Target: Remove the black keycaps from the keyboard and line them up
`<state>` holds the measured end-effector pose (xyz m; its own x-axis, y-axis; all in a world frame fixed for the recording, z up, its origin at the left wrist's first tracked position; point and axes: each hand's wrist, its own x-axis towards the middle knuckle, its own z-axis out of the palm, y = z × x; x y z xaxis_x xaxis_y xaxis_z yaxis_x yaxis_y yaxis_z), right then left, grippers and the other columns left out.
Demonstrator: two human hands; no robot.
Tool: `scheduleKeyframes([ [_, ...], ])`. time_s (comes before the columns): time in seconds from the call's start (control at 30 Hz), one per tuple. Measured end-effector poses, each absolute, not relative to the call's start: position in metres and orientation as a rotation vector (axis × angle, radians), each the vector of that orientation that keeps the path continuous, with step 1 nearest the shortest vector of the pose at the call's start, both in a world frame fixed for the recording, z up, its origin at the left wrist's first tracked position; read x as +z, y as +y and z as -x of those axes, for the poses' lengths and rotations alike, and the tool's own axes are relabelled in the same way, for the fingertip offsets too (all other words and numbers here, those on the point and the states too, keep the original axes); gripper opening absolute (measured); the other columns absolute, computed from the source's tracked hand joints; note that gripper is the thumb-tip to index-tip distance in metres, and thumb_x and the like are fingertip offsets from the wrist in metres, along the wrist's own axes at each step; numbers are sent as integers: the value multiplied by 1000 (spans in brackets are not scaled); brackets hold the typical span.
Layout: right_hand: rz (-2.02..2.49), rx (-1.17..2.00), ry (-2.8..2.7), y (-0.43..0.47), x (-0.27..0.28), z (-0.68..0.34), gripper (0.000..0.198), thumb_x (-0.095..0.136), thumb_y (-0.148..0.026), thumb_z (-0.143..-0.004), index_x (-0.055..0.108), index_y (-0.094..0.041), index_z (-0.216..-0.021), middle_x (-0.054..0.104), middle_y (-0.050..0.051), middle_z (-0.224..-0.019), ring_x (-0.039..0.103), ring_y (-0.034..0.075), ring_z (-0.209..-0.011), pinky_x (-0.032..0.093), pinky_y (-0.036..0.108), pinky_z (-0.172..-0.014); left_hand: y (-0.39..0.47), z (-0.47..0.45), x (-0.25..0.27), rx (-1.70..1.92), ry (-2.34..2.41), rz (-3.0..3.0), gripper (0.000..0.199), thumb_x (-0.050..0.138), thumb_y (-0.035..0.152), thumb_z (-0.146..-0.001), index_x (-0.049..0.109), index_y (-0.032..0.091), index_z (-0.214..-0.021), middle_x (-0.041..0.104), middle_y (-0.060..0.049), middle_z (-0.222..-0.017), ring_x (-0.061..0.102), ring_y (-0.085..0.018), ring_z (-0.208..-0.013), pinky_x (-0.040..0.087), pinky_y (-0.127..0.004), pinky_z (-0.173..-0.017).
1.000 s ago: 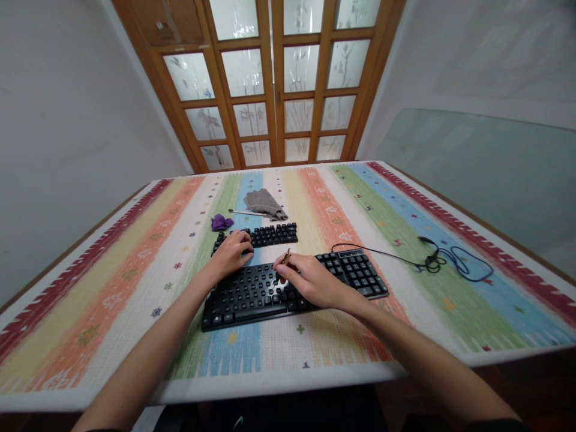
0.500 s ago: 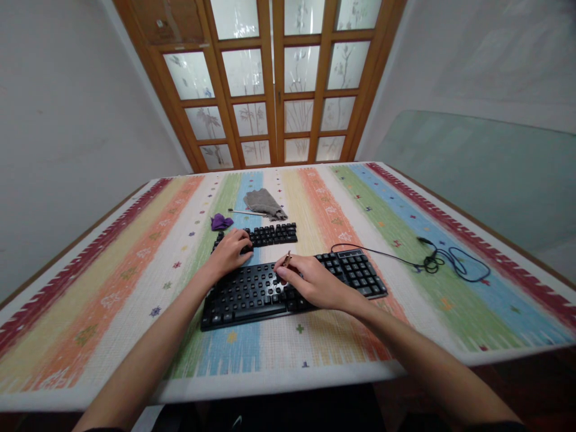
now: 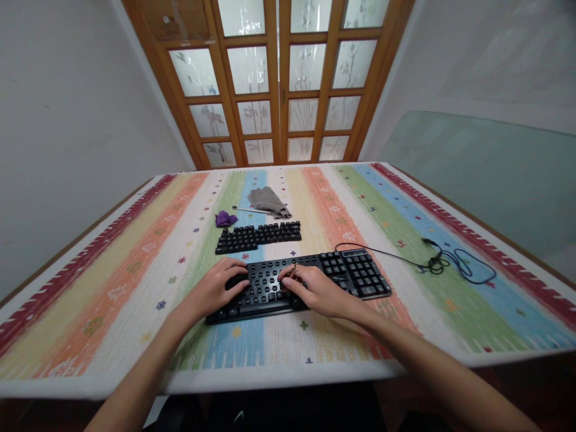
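Observation:
A black keyboard (image 3: 265, 307) lies in front of me, many of its keycaps off and bare key stems showing, while the number pad at its right still has caps. My left hand (image 3: 220, 287) rests over its left end, fingers and thumb apart, with nothing seen in them. Over the middle of the board, my right hand (image 3: 317, 289) is closed on a small brownish metallic tool (image 3: 294, 271); its exact kind is too small to tell. Just beyond the keyboard, loose black keycaps (image 3: 256, 236) sit in rows on the cloth.
Behind the keycaps lie a crumpled purple cloth (image 3: 225, 219), a thin brush-like stick (image 3: 251, 209) and a grey cloth (image 3: 269, 201). The keyboard's cable (image 3: 435, 263) coils on the right of the striped tablecloth (image 3: 135, 288). Wooden glazed doors (image 3: 279, 90) stand past the far table edge.
My left hand has drawn back from the keycap rows to the keyboard's left end. My right hand, with the small tool, has dipped slightly lower over the keys.

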<state>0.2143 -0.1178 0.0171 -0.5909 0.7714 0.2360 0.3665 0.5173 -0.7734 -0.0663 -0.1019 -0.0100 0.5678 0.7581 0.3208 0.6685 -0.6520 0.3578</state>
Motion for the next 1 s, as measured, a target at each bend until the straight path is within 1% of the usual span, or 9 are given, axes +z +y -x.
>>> scheduleKeyframes([
  [0.13, 944, 896, -2135, -121, 7, -202, 18, 43, -22, -98, 60, -16, -94, 68, 6, -87, 63, 17, -79, 47, 29, -76, -112, 67, -18, 684, 1214, -2575, 21, 54, 34, -93, 65, 19, -104, 64, -9, -116, 59, -23, -109, 48, -42, -97],
  [0.33, 846, 612, -2391, -129, 5, -183, 18, 45, -23, -98, 60, -15, -93, 66, 11, -90, 59, 21, -84, 47, 33, -80, -112, 66, -22, 697, 1234, -2573, 21, 55, 32, -92, 65, 20, -105, 64, -9, -116, 58, -23, -110, 48, -43, -98],
  [0.43, 885, 554, -2464, -121, 9, -176, 20, 42, -23, -99, 59, -13, -95, 66, 13, -92, 59, 23, -87, 46, 34, -82, -112, 65, -21, 698, 1228, -2578, 20, 56, 32, -92, 66, 20, -104, 64, -9, -115, 58, -24, -110, 48, -43, -98],
  [0.5, 996, 632, -2422, -110, 12, -175, 22, 40, -23, -100, 58, -13, -94, 66, 13, -91, 60, 22, -83, 45, 33, -79, -112, 65, -21, 700, 1230, -2578, 20, 56, 32, -92, 65, 20, -104, 64, -9, -115, 58, -24, -110, 48, -43, -97],
  [0.6, 1115, 882, -2316, -93, 15, -176, 23, 40, -26, -100, 56, -15, -87, 64, 6, -74, 60, 18, -70, 44, 29, -69, -112, 65, -20, 704, 1233, -2570, 19, 56, 33, -92, 65, 20, -103, 63, -9, -115, 58, -24, -109, 48, -43, -97],
  [0.73, 1154, 1066, -2208, -82, 16, -182, 23, 41, -26, -99, 55, -16, -84, 62, 3, -69, 60, 17, -68, 43, 28, -68, -114, 63, -15, 735, 1232, -2515, 20, 57, 31, -91, 64, 20, -105, 64, -9, -114, 57, -24, -110, 47, -44, -98],
  [0.83, 1034, 1140, -2145, -83, 19, -190, 22, 41, -28, -99, 56, -16, -89, 62, 2, -73, 61, 17, -71, 44, 28, -72, -119, 53, -10, 841, 1281, -2376, 32, 60, 32, -88, 58, 20, -118, 63, -9, -117, 58, -24, -109, 48, -44, -97],
  [0.93, 903, 1141, -2086, -87, 25, -197, 23, 39, -31, -100, 56, -16, -93, 62, 3, -78, 62, 17, -75, 46, 29, -73, -126, 36, -6, 891, 1238, -2131, 49, 64, 35, -86, 48, 22, -130, 63, -10, -119, 62, -22, -101, 52, -39, -87],
  [1.0, 850, 1124, -2051, -90, 29, -201, 25, 40, -34, -100, 56, -16, -94, 62, 3, -80, 62, 16, -75, 47, 29, -73, -129, 24, -5, 886, 1111, -1955, 54, 66, 36, -84, 45, 21, -132, 64, -11, -117, 62, -22, -102, 53, -35, -82],
])
